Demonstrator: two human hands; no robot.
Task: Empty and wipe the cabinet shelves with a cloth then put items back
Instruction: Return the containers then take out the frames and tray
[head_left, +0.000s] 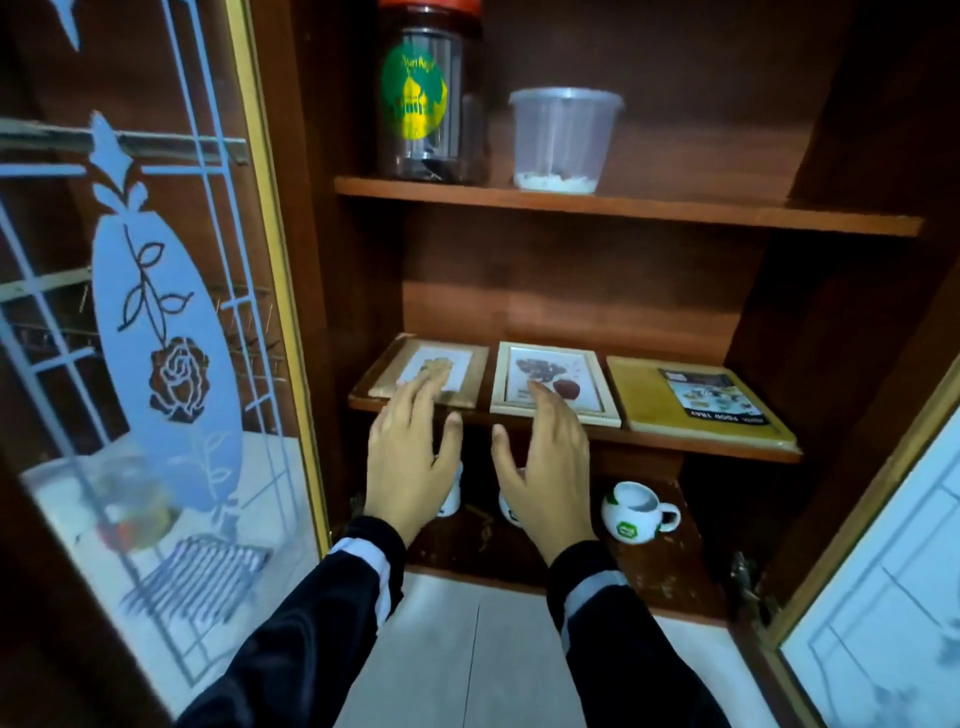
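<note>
Status of middle shelf (675, 441): not yet emptied

The left hand (410, 457) is being held open, fingers straight, over the wooden picture frame (457, 397), the right hand (545, 467) likewise over the white picture frame (587, 382); both frames are lying flat there.

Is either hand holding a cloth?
No, the left hand and right hand are both open and empty over the middle shelf.

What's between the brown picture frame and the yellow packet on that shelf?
A pale-framed picture lies flat between the brown picture frame and the yellow packet, in the head view.
</note>
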